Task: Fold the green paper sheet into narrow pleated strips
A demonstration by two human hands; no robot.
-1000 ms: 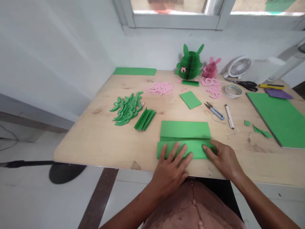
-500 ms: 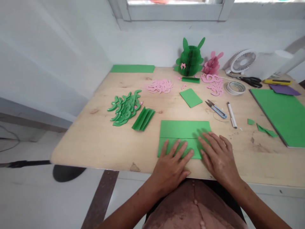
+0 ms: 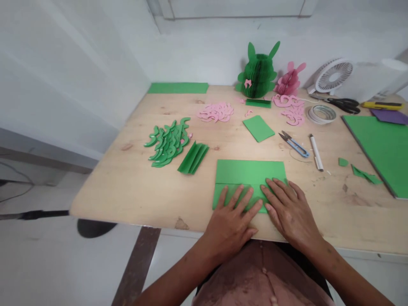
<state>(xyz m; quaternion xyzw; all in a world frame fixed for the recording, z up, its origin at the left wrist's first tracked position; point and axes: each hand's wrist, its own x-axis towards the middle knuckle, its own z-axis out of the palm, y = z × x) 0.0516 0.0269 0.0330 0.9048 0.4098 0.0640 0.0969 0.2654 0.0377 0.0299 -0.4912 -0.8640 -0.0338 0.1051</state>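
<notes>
A green paper sheet [image 3: 250,171] lies near the table's front edge, with a horizontal line or edge running across it. My left hand [image 3: 230,219] rests on its lower left part, fingers spread and pointing away from me. On the sheet's right side lies my right hand [image 3: 287,208], its fingers extended flat and covering the lower right corner. Neither hand grips anything. To the left of the sheet sits a pleated green paper piece [image 3: 193,157]. A smaller green paper rectangle [image 3: 259,128] lies behind the sheet.
Green curved cutouts [image 3: 168,142] and pink cutouts [image 3: 216,112] are piled on the left. Blue-handled snips [image 3: 295,144], a white marker [image 3: 316,152] and a tape roll [image 3: 321,114] lie at right. Behind stand a green paper figure [image 3: 259,76] and a fan [image 3: 333,76].
My right hand has shifted slightly left over the sheet, fingers still flat. My left hand stays nearly in place on the paper. The camera view has tilted a little downward.
</notes>
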